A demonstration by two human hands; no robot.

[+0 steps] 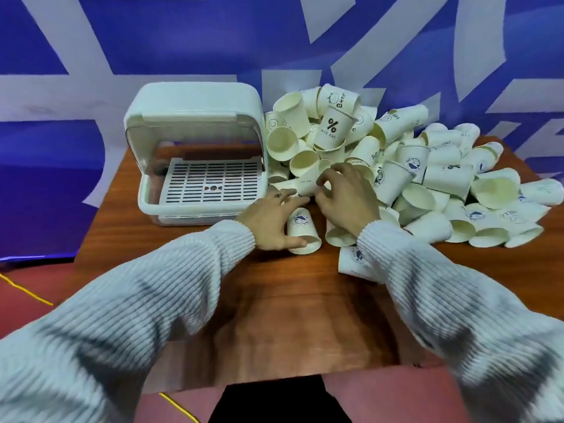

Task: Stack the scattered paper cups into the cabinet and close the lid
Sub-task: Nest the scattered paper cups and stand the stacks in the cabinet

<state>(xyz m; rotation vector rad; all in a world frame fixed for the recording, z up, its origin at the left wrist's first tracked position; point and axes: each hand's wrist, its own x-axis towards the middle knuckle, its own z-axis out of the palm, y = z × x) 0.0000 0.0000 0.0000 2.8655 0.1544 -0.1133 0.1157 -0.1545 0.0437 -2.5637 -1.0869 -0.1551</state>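
Note:
A big heap of white paper cups (396,166) covers the right half of the wooden table (274,315). The white cabinet (195,160) stands at the back left with its lid swung up and its slotted tray (210,183) bare. My left hand (268,221) rests on a lying cup with a blue logo (302,230), thumb at its rim. My right hand (345,196) pinches the rim of another lying cup (305,184) at the heap's left edge. Both hands are just right of the cabinet's front.
The table's near edge is at the bottom, with red floor and a yellow cable (27,291) below left. One cup (357,264) lies apart under my right wrist. A blue and white wall stands behind the table.

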